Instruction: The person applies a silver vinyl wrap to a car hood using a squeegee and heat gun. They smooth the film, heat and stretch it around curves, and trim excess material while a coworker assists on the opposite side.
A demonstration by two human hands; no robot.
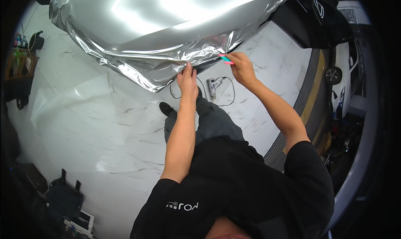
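A glossy silver film (146,34) covers a curved car panel at the top of the view. Along the near edge it hangs loose in creases, drooping toward the floor at the left. My left hand (188,82) is at this edge, fingers stretched upward and the tips touching the wrinkled film. To its right, my right hand (242,67) is closed around a small pink and teal squeegee (226,59). The squeegee's end meets the creased film near the dark lower edge of the car.
A heat gun (212,89) with a looping cord lies on the marble-patterned floor beyond my legs. Clear film (79,109) is spread on the floor at left. A dark stool-like object (64,195) stands lower left. A white car (344,80) is at the right, beyond a grating strip.
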